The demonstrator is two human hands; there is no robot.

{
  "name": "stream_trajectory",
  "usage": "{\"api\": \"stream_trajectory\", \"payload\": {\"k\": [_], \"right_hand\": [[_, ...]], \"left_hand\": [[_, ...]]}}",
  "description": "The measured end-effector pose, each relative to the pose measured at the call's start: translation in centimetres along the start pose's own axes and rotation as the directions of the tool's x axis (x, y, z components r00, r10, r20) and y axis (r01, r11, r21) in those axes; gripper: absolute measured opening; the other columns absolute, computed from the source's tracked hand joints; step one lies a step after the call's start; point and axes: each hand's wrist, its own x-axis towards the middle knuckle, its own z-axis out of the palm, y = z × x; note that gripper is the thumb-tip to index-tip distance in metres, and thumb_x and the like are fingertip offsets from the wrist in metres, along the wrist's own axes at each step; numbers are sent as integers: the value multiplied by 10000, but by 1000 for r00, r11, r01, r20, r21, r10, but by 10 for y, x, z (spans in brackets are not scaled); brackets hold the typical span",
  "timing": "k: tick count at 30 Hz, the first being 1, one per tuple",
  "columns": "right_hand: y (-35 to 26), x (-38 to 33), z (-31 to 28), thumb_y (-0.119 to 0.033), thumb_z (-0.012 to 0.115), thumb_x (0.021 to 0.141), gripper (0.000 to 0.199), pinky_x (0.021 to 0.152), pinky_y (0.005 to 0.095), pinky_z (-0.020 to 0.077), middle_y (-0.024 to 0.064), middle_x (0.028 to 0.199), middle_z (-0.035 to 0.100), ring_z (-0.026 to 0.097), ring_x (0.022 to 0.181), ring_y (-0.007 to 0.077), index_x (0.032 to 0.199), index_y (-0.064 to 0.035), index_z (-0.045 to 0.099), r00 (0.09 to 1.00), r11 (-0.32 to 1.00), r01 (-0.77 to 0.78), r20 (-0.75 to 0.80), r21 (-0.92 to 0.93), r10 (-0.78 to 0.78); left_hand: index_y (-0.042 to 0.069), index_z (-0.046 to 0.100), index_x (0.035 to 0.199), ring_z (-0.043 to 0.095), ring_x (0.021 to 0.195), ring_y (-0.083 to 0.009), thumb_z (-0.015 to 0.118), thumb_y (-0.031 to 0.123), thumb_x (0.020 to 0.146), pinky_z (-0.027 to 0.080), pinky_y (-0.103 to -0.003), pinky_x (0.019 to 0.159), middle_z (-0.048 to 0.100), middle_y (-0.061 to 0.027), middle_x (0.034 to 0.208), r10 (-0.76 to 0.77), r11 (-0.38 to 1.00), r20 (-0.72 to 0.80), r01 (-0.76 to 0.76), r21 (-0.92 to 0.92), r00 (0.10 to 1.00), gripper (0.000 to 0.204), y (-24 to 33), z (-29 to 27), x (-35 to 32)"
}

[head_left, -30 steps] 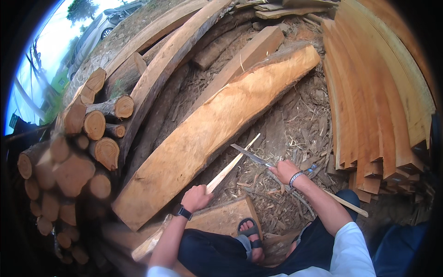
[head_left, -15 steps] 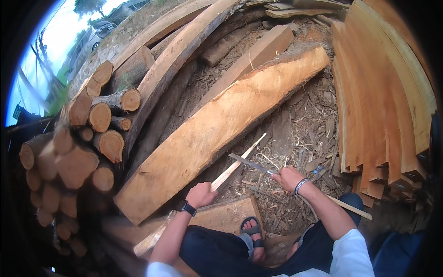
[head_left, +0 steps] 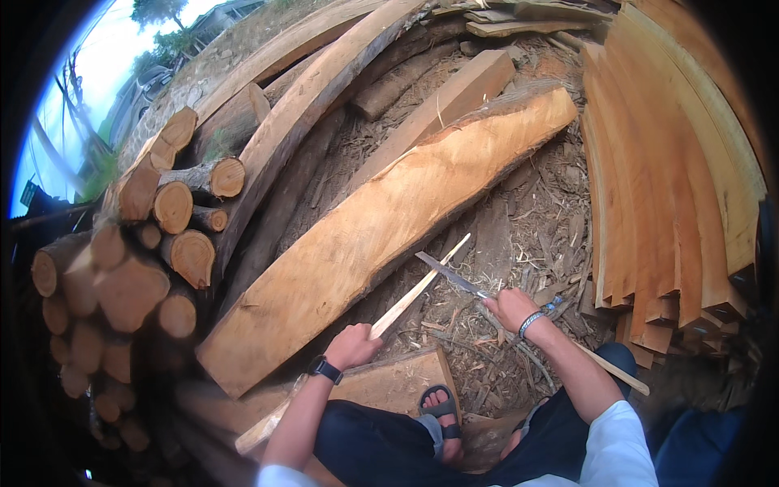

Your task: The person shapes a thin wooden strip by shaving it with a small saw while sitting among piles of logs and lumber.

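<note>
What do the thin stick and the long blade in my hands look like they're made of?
Stick: pale bare wood, freshly cut and unfinished, in the left hand. Blade: dull grey, slim and flat, so probably metal, held by the right hand.

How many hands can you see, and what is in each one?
2. The left hand grips a thin pale wooden stick at lower centre. The right hand holds a long knife, its blade crossing the stick. No other hands show.
</note>
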Motion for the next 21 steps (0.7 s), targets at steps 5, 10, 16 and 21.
{"api": "stream_trajectory", "payload": {"k": [5, 10, 16, 21], "right_hand": [[-2, -2, -3, -422, 544, 973, 550, 760, 515, 520, 336, 819, 647, 656, 814, 472, 829, 91, 679, 995, 995, 83, 50, 50, -86], [-16, -16, -1, -434, 555, 966, 557, 752, 522, 530, 322, 796, 656, 672, 790, 450, 818, 88, 682, 999, 999, 47, -3, 11, -47], [-8, -10, -13, -426, 524, 981, 553, 737, 537, 523, 315, 773, 652, 665, 782, 465, 807, 74, 683, 999, 998, 35, -14, 55, -34], [-23, -26, 4, -456, 517, 977, 581, 743, 522, 527, 309, 755, 649, 662, 787, 465, 792, 68, 686, 994, 994, 103, 21, 19, -104]], "left_hand": [[-105, 596, 809, 632, 712, -410, 614, 288, 777, 475, -475, 656, 605, -307, 748, 71, 980, -20, -74, -187, 997, 394, -13, 9, 6], [-103, 606, 809, 630, 718, -406, 607, 272, 783, 480, -460, 658, 609, -309, 762, 43, 977, 2, -41, -208, 999, 375, -9, 7, 6], [-101, 629, 837, 659, 793, -429, 577, 286, 798, 503, -464, 708, 636, -322, 821, 19, 973, 61, -5, -232, 998, 392, -14, 10, 7], [-104, 630, 850, 660, 810, -436, 576, 288, 801, 504, -473, 723, 635, -333, 834, -16, 975, 92, 36, -217, 996, 399, 0, 2, 0]]}}
